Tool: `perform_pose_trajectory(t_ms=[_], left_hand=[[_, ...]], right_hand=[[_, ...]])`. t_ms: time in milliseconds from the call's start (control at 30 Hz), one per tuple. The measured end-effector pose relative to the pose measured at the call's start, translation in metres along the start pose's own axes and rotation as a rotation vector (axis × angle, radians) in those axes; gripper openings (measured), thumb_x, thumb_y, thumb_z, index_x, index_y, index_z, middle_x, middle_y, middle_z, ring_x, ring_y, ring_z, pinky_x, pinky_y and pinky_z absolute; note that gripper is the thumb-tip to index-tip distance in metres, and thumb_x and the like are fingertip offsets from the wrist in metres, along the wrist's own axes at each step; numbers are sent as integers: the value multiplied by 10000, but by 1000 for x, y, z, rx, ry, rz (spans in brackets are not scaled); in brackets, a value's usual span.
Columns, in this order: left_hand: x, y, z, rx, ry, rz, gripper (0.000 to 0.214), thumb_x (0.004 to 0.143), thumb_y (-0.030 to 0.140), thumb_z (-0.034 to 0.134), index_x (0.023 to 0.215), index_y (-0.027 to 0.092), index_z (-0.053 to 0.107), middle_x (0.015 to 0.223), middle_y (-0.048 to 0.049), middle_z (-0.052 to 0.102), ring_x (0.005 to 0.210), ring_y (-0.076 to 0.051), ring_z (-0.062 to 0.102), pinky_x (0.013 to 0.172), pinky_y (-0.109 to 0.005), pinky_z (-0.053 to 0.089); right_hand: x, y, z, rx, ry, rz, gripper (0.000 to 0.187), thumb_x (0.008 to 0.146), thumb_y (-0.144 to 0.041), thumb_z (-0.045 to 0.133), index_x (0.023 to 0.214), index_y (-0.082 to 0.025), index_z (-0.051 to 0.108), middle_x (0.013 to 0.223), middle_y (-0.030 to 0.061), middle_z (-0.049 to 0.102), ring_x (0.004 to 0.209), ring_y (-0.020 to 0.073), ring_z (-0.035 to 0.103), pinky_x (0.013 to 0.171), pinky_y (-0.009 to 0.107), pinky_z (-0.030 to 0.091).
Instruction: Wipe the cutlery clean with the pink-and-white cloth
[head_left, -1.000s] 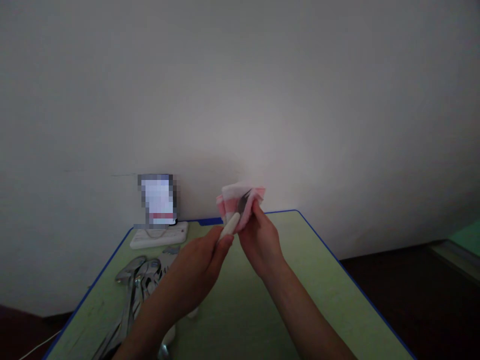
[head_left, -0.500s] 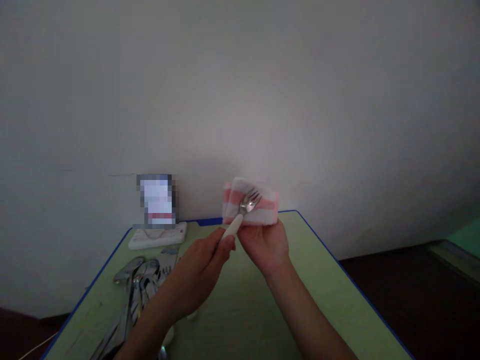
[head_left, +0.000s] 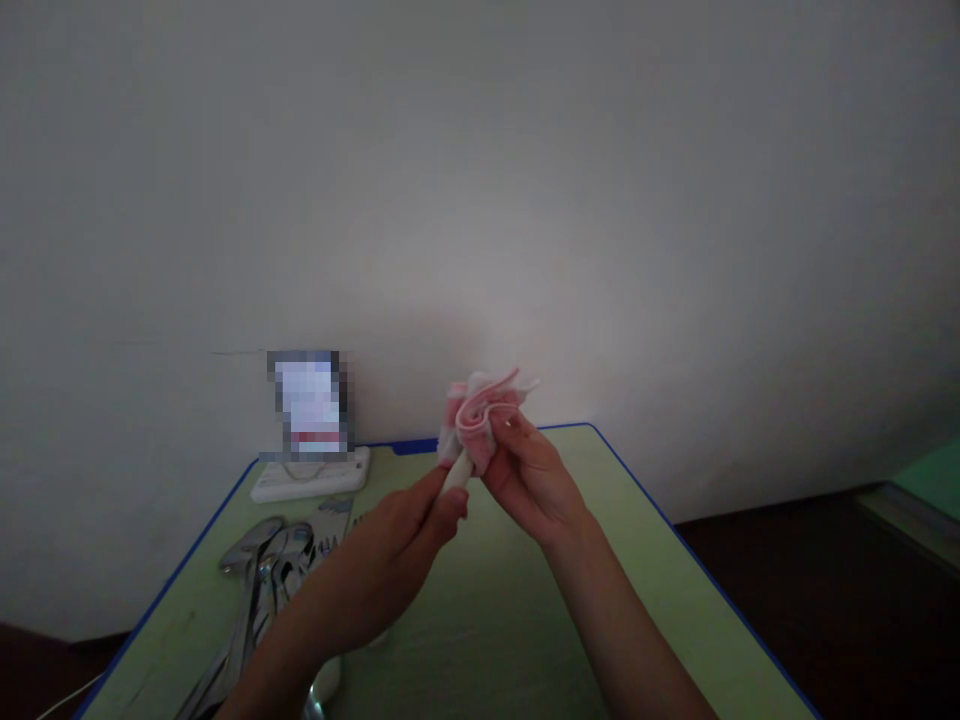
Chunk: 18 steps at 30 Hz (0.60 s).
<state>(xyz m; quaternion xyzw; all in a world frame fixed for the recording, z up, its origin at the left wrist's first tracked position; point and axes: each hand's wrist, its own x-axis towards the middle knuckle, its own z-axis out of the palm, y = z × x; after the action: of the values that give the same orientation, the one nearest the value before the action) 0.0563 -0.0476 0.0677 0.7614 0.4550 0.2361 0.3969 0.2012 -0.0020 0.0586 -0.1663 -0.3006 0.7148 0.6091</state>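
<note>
Above the middle of the table, my left hand [head_left: 409, 545] is closed round the white handle of a fork [head_left: 455, 475], which slants up and to the right. A pink and white striped cloth [head_left: 474, 420] is folded over the fork's head and hides its tines. My right hand [head_left: 529, 475] pinches the cloth from the right side, its fingers pressing the folds round the metal. Under my left forearm lies a pile of metal spoons and forks [head_left: 259, 560], partly covered by the arm.
The pale green table [head_left: 645, 590] has a blue edge and stands against a grey wall [head_left: 525, 200]. At its back left, a blurred phone-like screen [head_left: 311, 405] is propped up on a white flat box [head_left: 311, 477]. Dark floor [head_left: 817, 590] shows at the right.
The cloth lay flat beneath the fork's head on my right palm; now it is folded up round the head. My right fingers have closed on it. The left hand keeps the handle.
</note>
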Motion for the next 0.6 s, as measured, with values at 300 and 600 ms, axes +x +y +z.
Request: perform_pose_trajectory(t_ms=[300,600], left_hand=[[1,2,4,48,-13,36,323,918,427,285,817,197,490,691,16,527,629,-140,462,584,-247,363],[-3,-2,-14,-89,158,-18,390,883,462,388,1143,180,459,694,26,478,602,-122,438,532,-223,355]], right_hand=[[-3,-8,-1,-164,35,-15,156,632,-132,675,780,-162,633,722,1,666,634,114,585,623,231,493],[0,-15,1,-92,41,-141,118,651,-77,606,714,-175,624,755,-13,657,685,99,579,741,241,484]])
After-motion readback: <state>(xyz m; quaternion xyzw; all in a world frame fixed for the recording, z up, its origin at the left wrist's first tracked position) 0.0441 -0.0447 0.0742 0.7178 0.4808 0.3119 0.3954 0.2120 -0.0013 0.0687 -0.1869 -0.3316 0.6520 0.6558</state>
